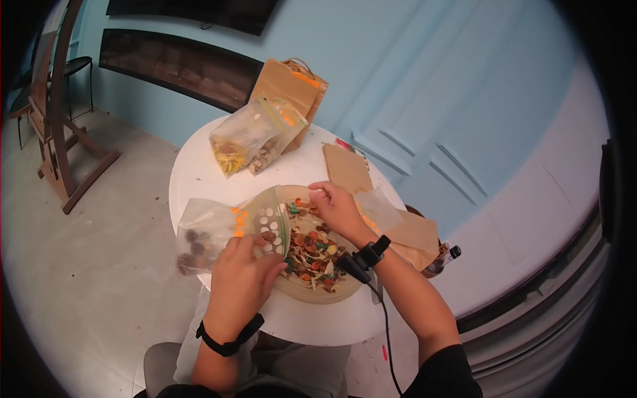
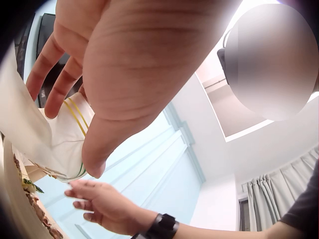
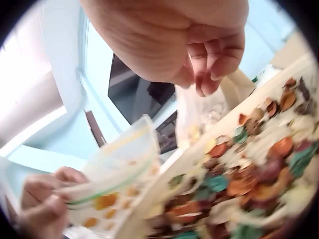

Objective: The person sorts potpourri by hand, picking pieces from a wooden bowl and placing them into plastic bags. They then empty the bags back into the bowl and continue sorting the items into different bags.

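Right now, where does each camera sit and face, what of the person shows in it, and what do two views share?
Head: worn there, facing forward and down at the table and bowl; the left hand, right hand and arms show.
Left wrist: worn there, facing partly upward, toward wall and curtain; both hands and a blurred head show.
Right wrist: worn there, facing across the bowl; both hands show.
Head and right wrist share the left hand holding a bag.

Looks like smooth, see-through plastic on the zip bag [image 1: 255, 215], dry and rough over the petals [image 1: 313, 255]. Appears to be matt paper on the carrier bag [image 1: 282, 81], wood on the easel [image 1: 58, 132].
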The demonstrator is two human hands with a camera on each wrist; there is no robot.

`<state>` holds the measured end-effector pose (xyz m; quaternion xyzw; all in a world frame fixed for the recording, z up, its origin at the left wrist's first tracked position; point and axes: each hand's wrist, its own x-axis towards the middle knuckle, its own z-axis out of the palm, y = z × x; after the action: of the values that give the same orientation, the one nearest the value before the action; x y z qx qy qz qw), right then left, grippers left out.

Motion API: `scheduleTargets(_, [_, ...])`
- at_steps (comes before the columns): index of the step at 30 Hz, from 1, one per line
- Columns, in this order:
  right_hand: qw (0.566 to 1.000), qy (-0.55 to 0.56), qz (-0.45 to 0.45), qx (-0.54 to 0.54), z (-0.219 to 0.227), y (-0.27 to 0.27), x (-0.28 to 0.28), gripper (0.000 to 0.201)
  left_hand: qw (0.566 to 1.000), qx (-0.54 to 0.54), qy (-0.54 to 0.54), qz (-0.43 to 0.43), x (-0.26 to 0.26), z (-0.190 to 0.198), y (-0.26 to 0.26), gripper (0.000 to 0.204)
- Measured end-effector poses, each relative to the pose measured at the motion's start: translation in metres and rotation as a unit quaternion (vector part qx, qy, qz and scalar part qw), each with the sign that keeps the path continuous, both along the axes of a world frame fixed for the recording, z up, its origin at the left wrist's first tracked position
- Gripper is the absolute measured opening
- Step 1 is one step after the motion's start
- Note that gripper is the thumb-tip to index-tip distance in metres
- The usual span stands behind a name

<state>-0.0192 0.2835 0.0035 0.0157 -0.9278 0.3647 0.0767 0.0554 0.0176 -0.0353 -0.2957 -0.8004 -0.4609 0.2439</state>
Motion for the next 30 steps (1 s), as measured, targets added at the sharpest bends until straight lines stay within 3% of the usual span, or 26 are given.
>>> scheduleTargets(2, [0.985,-0.020,-0.009,0.173,-0.015,0.026,-0.014,0.033,1.000,0.001,0.004,0.006,0.000,0.000,-0.006,0.014])
scheduleTargets(5, [0.974,-0.025,0.037,0.221,-0.030,0.029,-0.014,0.029,1.000,0.001,0.008,0.005,0.000,0.000,-0.014,0.014])
scheduleTargets(8, [0.963,-0.088,0.002,0.253,-0.030,0.022,-0.010,0.024,1.000,-0.002,0.000,-0.005,-0.001,-0.001,-0.021,0.014])
scheduleTargets(15, [0.985,-0.036,-0.031,0.169,-0.013,0.010,0.003,0.023,1.000,0.001,0.025,-0.006,-0.005,-0.007,-0.031,0.013])
scheduleTargets(18, [0.997,-0.066,0.022,-0.020,0.014,-0.032,0.026,0.027,1.000,0.009,0.019,-0.014,-0.006,-0.011,-0.032,0.012])
scheduleTargets(21, [0.986,-0.090,0.100,-0.102,0.019,-0.066,0.042,0.031,1.000,0.005,0.010,-0.018,-0.006,-0.013,-0.031,0.012])
scheduleTargets(24, [0.991,-0.127,0.027,-0.036,0.025,-0.068,0.030,0.028,1.000,0.001,0.022,-0.018,-0.004,-0.015,-0.031,0.012])
scheduleTargets(27, [0.996,-0.059,0.036,0.052,0.003,-0.038,0.003,0.026,1.000,0.002,0.025,-0.017,-0.001,-0.013,-0.035,0.012])
scheduleTargets(30, [0.967,-0.065,0.077,0.234,-0.012,-0.031,-0.006,0.023,0.999,0.008,0.030,-0.014,-0.001,-0.013,-0.039,0.013])
